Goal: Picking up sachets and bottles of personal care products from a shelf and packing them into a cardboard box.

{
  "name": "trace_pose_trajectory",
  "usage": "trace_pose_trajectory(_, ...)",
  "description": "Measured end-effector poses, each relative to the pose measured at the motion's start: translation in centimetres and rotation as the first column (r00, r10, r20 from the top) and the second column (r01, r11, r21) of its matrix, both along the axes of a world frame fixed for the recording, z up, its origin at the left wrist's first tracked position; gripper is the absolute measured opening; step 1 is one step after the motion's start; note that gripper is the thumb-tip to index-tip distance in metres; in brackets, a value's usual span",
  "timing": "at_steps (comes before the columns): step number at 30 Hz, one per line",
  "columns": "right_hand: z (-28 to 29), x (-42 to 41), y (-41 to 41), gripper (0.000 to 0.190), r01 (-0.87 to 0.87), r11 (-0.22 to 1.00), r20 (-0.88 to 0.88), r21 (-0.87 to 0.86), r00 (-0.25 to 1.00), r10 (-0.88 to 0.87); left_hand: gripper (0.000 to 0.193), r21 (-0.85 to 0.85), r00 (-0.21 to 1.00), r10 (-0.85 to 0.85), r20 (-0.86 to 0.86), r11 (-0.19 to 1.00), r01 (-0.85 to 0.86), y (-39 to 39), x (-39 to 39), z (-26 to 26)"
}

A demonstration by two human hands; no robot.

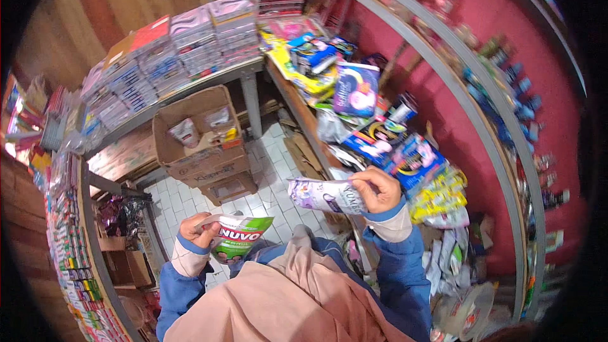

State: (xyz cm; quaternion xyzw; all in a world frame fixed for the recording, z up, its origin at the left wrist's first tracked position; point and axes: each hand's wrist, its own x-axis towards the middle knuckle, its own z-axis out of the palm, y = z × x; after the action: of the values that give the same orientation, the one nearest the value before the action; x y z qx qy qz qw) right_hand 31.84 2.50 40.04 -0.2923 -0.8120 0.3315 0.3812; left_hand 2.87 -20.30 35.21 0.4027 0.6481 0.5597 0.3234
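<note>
My left hand [200, 230] grips the top corner of a green and white Nuvo refill pouch [237, 240], held out over my lap. Between the thumb and fingers of my right hand [377, 190] is one end of a light purple refill pouch [327, 195], which lies level in the air near the shelf on the right. Beyond both hands an open cardboard box [202, 161] rests on a small stool [232, 190]; a white and red pouch [184, 133] and a few other packages are inside it.
On the right, a low shelf carries piled blue packs [415, 161], a purple pack [356, 89] and yellow packets [439, 197]. Stacked wrapped books or notebooks [187, 52] fill the table ahead. Grey metal shelf rails [468, 90] curve along the right, and small boxed goods [78, 266] line the left.
</note>
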Motion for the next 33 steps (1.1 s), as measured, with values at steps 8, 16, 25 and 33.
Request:
trace_pose_trajectory(8, -2.9, -21.8, 3.0, 0.007, -0.149, 0.989, 0.001, 0.000, 0.989, 0.149, 0.014, -0.012, 0.983, -0.058, -0.172, 0.998, 0.057, 1.3, -15.1, -2.9)
trace_pose_trajectory(16, -8.5, -40.9, 6.3, 0.010, -0.243, 0.969, 0.040, -0.051, 0.969, 0.245, 0.014, 0.234, 0.927, -0.005, -0.376, 0.967, 0.100, 3.5, -28.9, -3.9)
trace_pose_trajectory(25, -26.4, -57.1, 10.4, 0.015, -0.516, 0.856, 0.245, -0.028, 0.827, 0.506, 0.011, 0.165, 0.950, 0.034, -0.311, 0.986, 0.019, 3.3, -32.5, -5.8)
trace_pose_trajectory(33, -34.1, -69.3, 8.1, 0.021, -0.740, 0.614, 0.835, -0.273, 0.135, 0.534, 0.017, 0.096, 0.969, 0.025, -0.247, 0.995, -0.002, 3.5, -33.8, -8.2)
